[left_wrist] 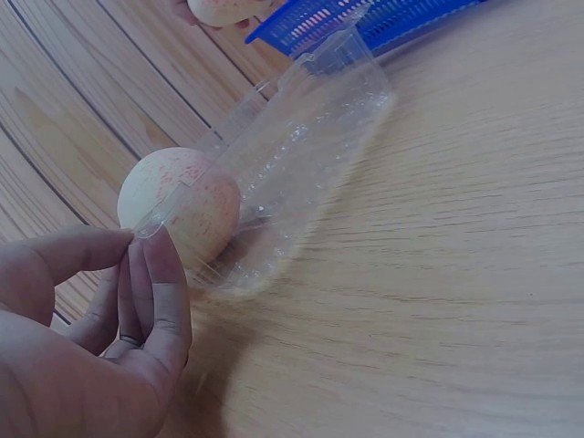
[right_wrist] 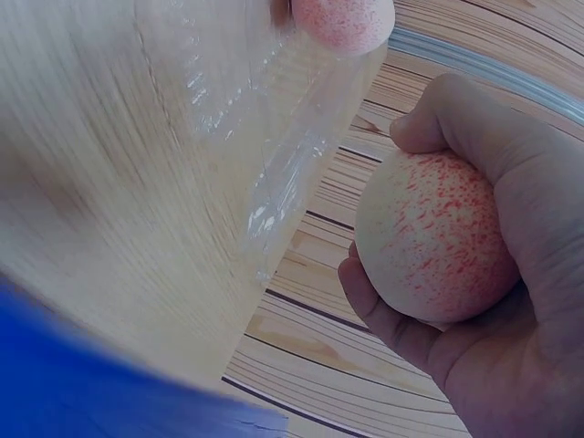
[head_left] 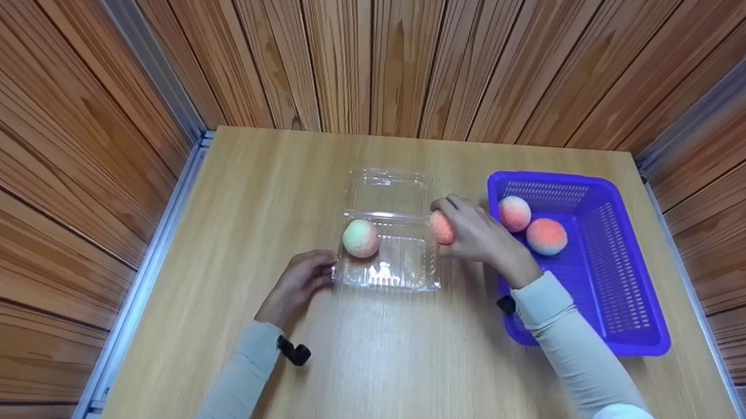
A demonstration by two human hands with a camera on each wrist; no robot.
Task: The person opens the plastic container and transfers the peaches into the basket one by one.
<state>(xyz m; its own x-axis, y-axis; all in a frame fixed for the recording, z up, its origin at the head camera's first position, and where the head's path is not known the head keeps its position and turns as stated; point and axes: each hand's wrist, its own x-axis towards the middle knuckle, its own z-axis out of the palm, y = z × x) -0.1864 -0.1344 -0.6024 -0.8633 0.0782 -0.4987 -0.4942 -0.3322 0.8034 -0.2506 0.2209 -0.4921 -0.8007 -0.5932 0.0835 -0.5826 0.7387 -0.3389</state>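
Now the left hand (head_left: pixel 301 276) pinches a clear plastic box (head_left: pixel 402 260) by its left edge. The right hand (head_left: pixel 473 234) curls round a ball-shaped pink-and-cream peach (right_wrist: pixel 433 239) farther right.

Four peaches (head_left: pixel 361 238) on the count — two in the plastic basket (head_left: pixel 646 347), one in the clamshell container (head_left: pixel 402 266), one up in the right hand (head_left: pixel 472 233). Just a single basket, and just a single clamshell. Hands now: two, that right one and the left hand (head_left: pixel 303 275). Two sleeves (head_left: pixel 588 352), two black wrist cameras (head_left: pixel 294 352), one per arm — and one wooden table (head_left: pixel 388 379) under it all.
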